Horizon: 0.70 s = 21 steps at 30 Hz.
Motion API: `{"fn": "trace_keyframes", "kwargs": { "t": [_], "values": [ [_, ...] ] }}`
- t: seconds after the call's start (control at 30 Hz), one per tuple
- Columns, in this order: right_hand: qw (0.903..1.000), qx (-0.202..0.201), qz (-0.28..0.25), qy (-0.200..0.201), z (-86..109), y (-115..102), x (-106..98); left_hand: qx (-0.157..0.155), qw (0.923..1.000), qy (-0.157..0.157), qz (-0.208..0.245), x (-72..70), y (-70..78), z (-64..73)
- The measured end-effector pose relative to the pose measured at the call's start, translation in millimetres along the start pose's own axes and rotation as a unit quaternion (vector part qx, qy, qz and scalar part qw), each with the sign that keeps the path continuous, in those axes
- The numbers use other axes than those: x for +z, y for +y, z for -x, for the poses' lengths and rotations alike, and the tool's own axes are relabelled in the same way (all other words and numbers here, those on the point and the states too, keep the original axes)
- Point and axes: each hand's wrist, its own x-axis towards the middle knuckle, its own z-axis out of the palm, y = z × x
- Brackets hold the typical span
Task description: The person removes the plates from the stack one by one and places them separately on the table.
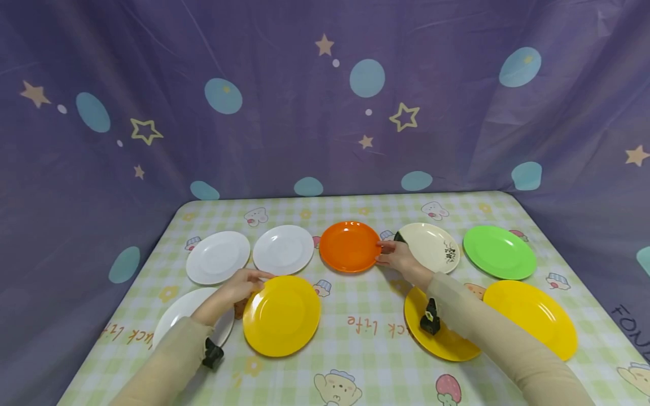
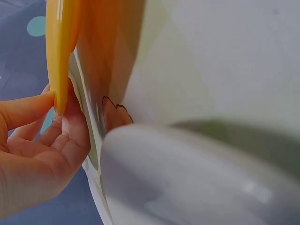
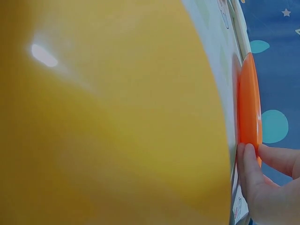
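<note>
My left hand (image 1: 240, 288) pinches the rim of a yellow plate (image 1: 282, 317) at its upper left edge. In the left wrist view the thumb and fingers grip that plate (image 2: 58, 51) from both sides, just off the tablecloth. Over at the back middle, my right hand (image 1: 398, 256) pinches the right rim of an orange plate (image 1: 350, 246). The right wrist view has fingers and thumb on either side of the orange rim (image 3: 249, 103). Below the left forearm lies a white plate (image 1: 175, 310), partly hidden. Under the right forearm is another yellow plate (image 1: 442, 338), partly covered.
Two white plates (image 1: 218, 257) (image 1: 283, 250) lie at the back left. A cream plate with a dark pattern (image 1: 426, 242) and a green plate (image 1: 500, 252) stand at the back right, with a yellow plate (image 1: 533, 318) in front. A checked tablecloth (image 1: 355, 349) covers the table.
</note>
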Motion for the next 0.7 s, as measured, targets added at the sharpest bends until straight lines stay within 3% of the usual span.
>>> {"fn": "trace_keyframes", "kwargs": {
  "t": [0.33, 0.7],
  "values": [
    [0.9999, 0.005, 0.010, 0.004, -0.4, -0.7, 0.5, -0.005, 0.9996, 0.007, -0.028, -1.9, -1.3, 0.6],
    [0.9996, 0.005, 0.028, 0.008, -0.4, -0.9, 0.5, 0.013, 0.9994, 0.008, -0.029, -1.6, -3.8, 0.0]
  ]
}}
